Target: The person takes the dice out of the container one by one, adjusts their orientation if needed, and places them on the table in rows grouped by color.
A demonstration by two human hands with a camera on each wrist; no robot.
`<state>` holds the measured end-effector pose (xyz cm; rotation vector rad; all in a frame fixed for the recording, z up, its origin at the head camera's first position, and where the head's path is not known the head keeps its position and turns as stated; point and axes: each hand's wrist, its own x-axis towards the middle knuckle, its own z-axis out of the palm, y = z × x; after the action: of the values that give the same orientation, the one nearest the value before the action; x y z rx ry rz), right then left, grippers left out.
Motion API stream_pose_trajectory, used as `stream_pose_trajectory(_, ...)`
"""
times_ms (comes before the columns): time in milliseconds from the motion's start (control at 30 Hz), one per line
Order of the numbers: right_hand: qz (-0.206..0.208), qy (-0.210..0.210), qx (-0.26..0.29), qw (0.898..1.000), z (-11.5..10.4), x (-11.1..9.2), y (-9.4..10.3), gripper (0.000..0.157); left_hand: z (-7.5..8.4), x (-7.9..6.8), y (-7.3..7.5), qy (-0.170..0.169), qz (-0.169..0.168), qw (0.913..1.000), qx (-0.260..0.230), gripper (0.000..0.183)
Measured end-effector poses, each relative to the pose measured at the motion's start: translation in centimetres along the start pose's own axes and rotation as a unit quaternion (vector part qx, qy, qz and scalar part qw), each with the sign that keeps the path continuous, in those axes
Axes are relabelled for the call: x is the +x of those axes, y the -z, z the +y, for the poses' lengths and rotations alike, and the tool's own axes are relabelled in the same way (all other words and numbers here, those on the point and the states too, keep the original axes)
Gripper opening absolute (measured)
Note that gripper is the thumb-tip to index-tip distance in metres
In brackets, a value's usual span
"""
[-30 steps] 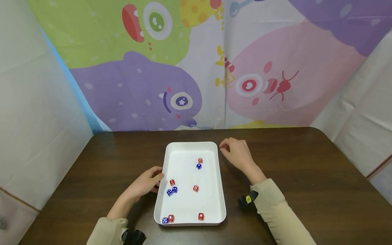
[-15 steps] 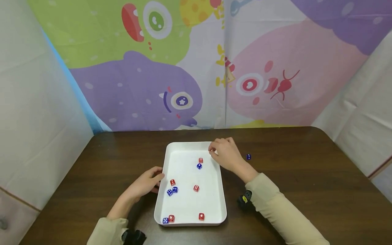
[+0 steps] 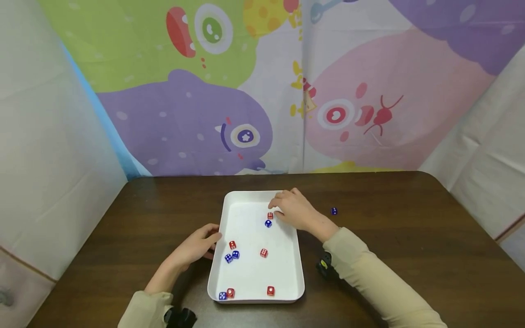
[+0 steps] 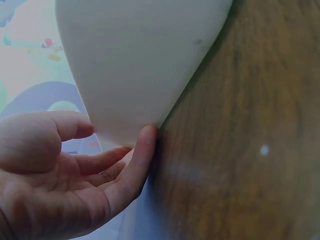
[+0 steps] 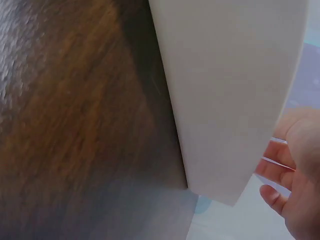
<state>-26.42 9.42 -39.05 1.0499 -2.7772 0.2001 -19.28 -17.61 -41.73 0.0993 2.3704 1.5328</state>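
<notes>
A white tray (image 3: 283, 273) with low walls holds several red and blue dice. My left hand (image 3: 197, 243) is at the tray's left wall, thumb on the rim and fingers against the outside; the left wrist view shows the fingertips (image 4: 148, 131) at the wall's lower edge. My right hand (image 3: 293, 210) reaches over the right rim, its thumb and forefinger apart around a red die (image 3: 270, 216). Just in front of that lies a blue die (image 3: 268, 223). In the right wrist view the tray's wall hides what lies inside.
A lone blue die (image 3: 334, 211) lies on the dark wooden table (image 3: 389, 255), right of the tray. Inside are a red die (image 3: 232, 245) beside two blue ones, a red die (image 3: 264, 253) mid-tray, and more dice along the near wall. A cartoon curtain (image 3: 283, 136) hangs behind.
My right hand has moved left from beside the tray, over its rim, to the red die. The blue die on the table has come into sight behind it. My left hand stays put.
</notes>
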Motion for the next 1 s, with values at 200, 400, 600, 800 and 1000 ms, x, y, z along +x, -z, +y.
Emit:
stream_pose_trajectory(200, -0.020, 0.008, -0.014, 1.000, 0.1, 0.2, -0.5, 0.023, 0.0, 0.1, 0.1, 0.000, -0.001, 1.0000, -0.002, 0.036)
stream_pose_trajectory(400, -0.042, 0.004, -0.014, 0.999, 0.1, 0.3, -0.7, 0.025, 0.2, 0.0, 0.1, -0.001, -0.001, 1.0000, 0.001, 0.036)
stream_pose_trajectory(600, -0.049, -0.008, -0.008, 0.999, 0.3, 0.4, -1.4, 0.020, 0.2, -0.1, 0.1, -0.010, -0.011, 0.9999, 0.000, 0.038)
stream_pose_trajectory(800, -0.035, -0.018, 0.002, 0.999, 0.3, 0.3, -1.7, 0.010, 0.0, 0.1, -0.1, 0.000, 0.000, 1.0000, -0.001, 0.036)
stream_pose_trajectory(1000, -0.040, -0.027, 0.011, 0.999, 0.2, 0.4, -2.1, 0.008, -0.1, 0.1, -0.1, 0.001, 0.002, 1.0000, -0.001, 0.036)
